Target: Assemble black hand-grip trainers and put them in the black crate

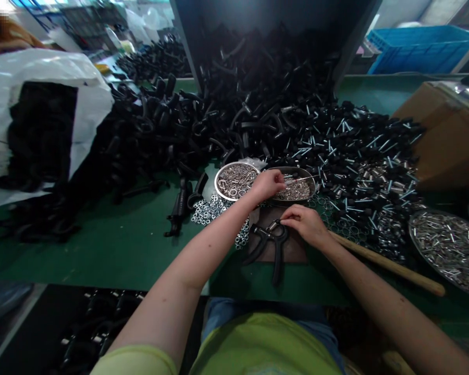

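Note:
On a brown board lies a black hand grip strengthener, its two handles spread toward me and a coil spring across its top. My right hand pinches the strengthener's upper right end, beside the spring. Over an oval tray of small metal pins, my left hand is closed, fingertips together. A thin metal rod runs out to the right from those fingertips. Just left of that hand is a round bowl of small metal parts. Loose nuts lie beside it.
Black plastic handles are heaped across the back. Black knobs with screws are piled at right, above a wooden stick and a large tray of metal pins. A cardboard box and white sack flank the heaps.

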### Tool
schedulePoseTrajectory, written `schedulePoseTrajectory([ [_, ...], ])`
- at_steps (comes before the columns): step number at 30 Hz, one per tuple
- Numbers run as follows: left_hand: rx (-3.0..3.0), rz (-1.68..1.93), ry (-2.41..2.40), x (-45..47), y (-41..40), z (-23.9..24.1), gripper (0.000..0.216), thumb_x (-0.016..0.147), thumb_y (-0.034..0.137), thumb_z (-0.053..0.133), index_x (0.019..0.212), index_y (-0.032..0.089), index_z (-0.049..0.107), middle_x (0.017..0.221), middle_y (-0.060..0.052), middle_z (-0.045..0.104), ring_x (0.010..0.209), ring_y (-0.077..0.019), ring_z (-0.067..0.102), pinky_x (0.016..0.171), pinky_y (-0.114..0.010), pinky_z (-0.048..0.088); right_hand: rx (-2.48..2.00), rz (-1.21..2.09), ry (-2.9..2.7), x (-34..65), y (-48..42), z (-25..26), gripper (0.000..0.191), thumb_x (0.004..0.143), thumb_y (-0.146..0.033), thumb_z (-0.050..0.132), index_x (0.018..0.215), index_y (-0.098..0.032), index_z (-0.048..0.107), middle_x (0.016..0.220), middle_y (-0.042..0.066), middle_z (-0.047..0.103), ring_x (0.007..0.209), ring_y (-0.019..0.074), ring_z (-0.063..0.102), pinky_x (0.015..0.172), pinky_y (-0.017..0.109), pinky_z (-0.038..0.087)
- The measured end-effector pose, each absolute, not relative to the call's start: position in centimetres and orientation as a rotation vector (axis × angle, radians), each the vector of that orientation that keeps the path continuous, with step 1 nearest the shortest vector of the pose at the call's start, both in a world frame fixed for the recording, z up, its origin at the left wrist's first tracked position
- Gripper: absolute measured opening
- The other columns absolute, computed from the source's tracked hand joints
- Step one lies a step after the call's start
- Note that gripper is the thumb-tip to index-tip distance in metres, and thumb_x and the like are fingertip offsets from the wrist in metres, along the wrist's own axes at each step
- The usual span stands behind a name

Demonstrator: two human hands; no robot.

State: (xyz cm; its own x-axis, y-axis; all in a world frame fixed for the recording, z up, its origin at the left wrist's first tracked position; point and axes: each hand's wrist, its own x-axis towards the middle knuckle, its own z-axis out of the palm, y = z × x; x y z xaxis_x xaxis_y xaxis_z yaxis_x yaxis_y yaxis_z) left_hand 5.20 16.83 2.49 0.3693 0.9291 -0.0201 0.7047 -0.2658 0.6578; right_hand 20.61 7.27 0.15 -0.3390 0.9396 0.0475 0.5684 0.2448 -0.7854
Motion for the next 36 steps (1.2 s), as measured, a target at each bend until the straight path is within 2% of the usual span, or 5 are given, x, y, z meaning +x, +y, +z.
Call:
schedulePoseTrajectory([
  [13, 0.97, 0.876, 1.097, -1.9, 6.5, 1.5, 0.025, 0.069, 0.035, 0.071, 0.072, 0.014, 0.057, 0.064, 0.003, 0.057, 0.052, -0.006, 0.049, 0.052, -0.019, 0.04, -1.404, 0.853, -2.167, 19.4, 7.9, 0.4, 0.005, 0.074, -0.016, 0.063, 0.071, -0.019, 0.066, 0.078, 0.001, 0.062, 0.074, 0.0146, 0.058, 0.069, 0.027, 0.041],
  [19, 1.205, 0.81, 1.184, -1.5, 4.2, 1.0, 0.021, 0.078, 0.036, 0.061, 0.071, 0.016, 0.056, 0.062, 0.003, 0.057, 0.054, -0.0101, 0.05, 0.055, -0.024, 0.04, -1.486, 0.871, -2.252, 19.1, 8.4, 1.1, 0.003, 0.072, -0.016, 0.064, 0.07, -0.018, 0.065, 0.077, 0.002, 0.063, 0.073, 0.0142, 0.057, 0.067, 0.025, 0.04],
  [27, 1.931, 0.789, 1.329, 1.0, 3.3, -0.2, 0.011, 0.072, 0.029, 0.072, 0.07, 0.02, 0.066, 0.086, -0.001, 0.062, 0.09, -0.0192, 0.053, 0.082, -0.032, 0.037, -1.583, 0.951, -2.306, 18.9, 9.5, 0.6, 0.002, 0.069, -0.02, 0.066, 0.07, -0.02, 0.064, 0.063, -0.002, 0.063, 0.061, 0.0127, 0.056, 0.055, 0.023, 0.038],
  [32, 2.01, 0.736, 1.34, 1.5, 3.3, -1.1, 0.013, 0.074, 0.03, 0.07, 0.072, 0.019, 0.064, 0.085, -0.002, 0.061, 0.088, -0.0194, 0.052, 0.08, -0.032, 0.038, -1.602, 0.802, -2.261, 20.7, 7.4, 1.6, 0.025, 0.074, -0.023, 0.064, 0.099, -0.023, 0.062, 0.083, -0.001, 0.064, 0.075, 0.0148, 0.058, 0.066, 0.026, 0.041],
  [36, 2.082, 0.72, 1.252, 1.4, 3.3, -1.3, 0.013, 0.078, 0.03, 0.066, 0.075, 0.018, 0.061, 0.085, -0.004, 0.06, 0.087, -0.0199, 0.051, 0.079, -0.032, 0.037, -1.733, 0.489, -2.232, 25.7, 3.9, 1.7, 0.018, 0.081, -0.027, 0.058, 0.098, -0.022, 0.061, 0.091, 0.004, 0.062, 0.088, 0.0193, 0.055, 0.076, 0.031, 0.043],
])
